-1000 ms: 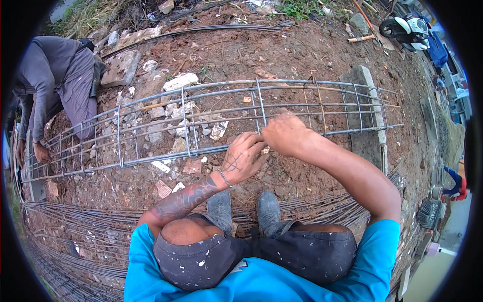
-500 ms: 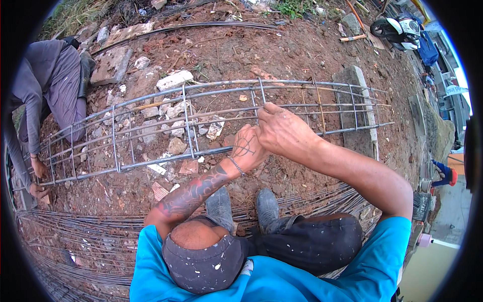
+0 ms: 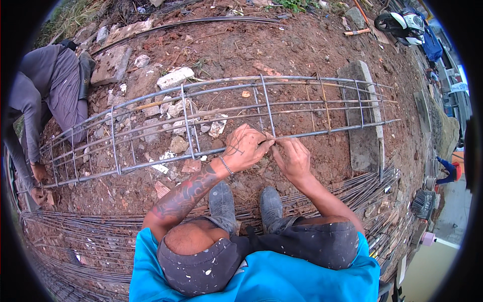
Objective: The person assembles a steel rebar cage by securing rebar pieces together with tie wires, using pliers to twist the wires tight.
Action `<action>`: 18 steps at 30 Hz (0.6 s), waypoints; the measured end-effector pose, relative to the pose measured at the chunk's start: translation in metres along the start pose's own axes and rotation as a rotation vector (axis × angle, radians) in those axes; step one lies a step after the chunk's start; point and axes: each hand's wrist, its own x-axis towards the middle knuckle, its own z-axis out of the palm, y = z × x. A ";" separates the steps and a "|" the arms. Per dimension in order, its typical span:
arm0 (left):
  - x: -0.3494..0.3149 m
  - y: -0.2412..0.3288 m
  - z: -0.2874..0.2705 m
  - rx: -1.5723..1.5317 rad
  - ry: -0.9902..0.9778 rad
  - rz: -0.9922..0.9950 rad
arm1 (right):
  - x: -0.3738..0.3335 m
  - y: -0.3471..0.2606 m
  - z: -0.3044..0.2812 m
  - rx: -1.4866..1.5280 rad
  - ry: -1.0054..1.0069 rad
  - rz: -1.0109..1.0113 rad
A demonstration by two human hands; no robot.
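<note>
A long rebar cage of lengthwise steel bars and square stirrups lies across in front of me. At its near bar, where a stirrup crosses, both my hands meet. My left hand has its thumb and fingers pinched together just left of the crossing. My right hand is closed, fingertips against the bar right beside it. Whatever is between the fingertips is too small to make out. My boots stand on the ground on the near side of the cage.
A co-worker bends over the cage's left end, hands at its bars. A concrete slab lies under the right end. Loose rebar rods spread near my feet. Rubble lies beyond the cage; a motorbike stands far right.
My right hand has come down from the stirrup to the near bar, its elbow drawn in. My left hand stays close to the same spot. The stirrup's crossing is now uncovered.
</note>
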 end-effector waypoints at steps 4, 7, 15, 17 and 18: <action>-0.003 0.001 0.001 -0.009 -0.028 -0.018 | 0.000 0.002 -0.001 0.012 0.004 -0.010; -0.001 0.005 0.004 -0.045 0.025 0.084 | -0.003 0.005 -0.008 -0.001 -0.011 -0.048; -0.005 0.003 -0.005 0.233 0.004 0.380 | 0.009 0.033 -0.017 -0.019 -0.174 -0.310; -0.007 0.004 -0.004 0.268 0.001 0.414 | 0.017 0.039 -0.022 0.001 -0.227 -0.350; -0.007 0.004 -0.002 0.308 0.008 0.431 | 0.022 0.043 -0.024 0.033 -0.289 -0.402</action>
